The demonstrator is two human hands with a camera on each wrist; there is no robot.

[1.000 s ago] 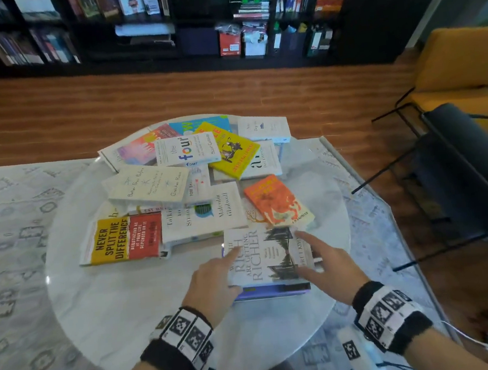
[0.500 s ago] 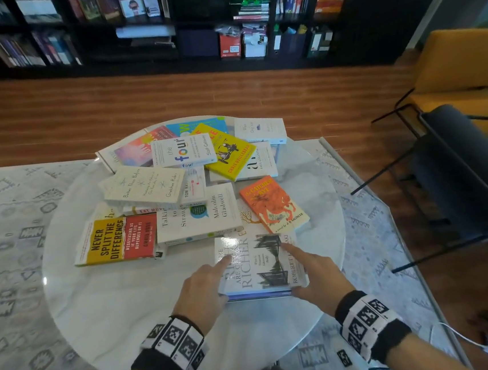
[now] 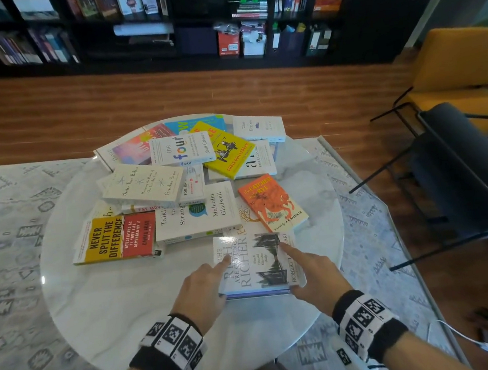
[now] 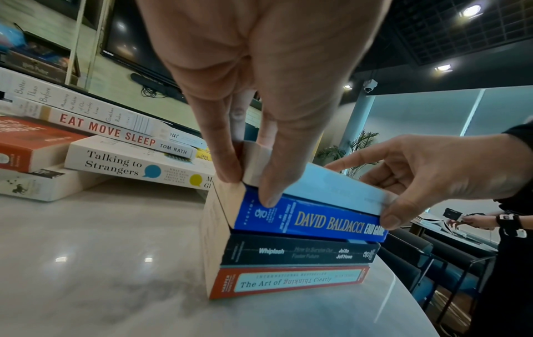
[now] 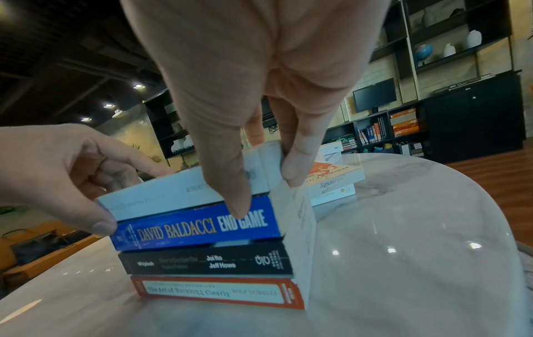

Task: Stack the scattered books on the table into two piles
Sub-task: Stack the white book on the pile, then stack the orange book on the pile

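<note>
A four-book pile is set at the near edge of the round marble table. Its top cover reads "THE RICH ARE GETTING RICHER". Spines below: "DAVID BALDACCI END GAME", "Whiplash", "The Art of Thinking Clearly". The pile is clasped at its left end by the left hand and at its right end by the right hand, thumbs on the spines. Beyond the pile, scattered books are seen; further beyond, wood floor and dark bookshelves.

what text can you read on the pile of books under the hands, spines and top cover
"THE RICH ARE GETTING RICHER", top cover; small print blurred
"DAVID BALDACCI END GAME", blue spine
"Whiplash", "Joi Ito", "Jeff Howe", black spine; subtitle blurred
"The Art of Thinking Clearly", "Thinking" upside down, orange spine
</note>
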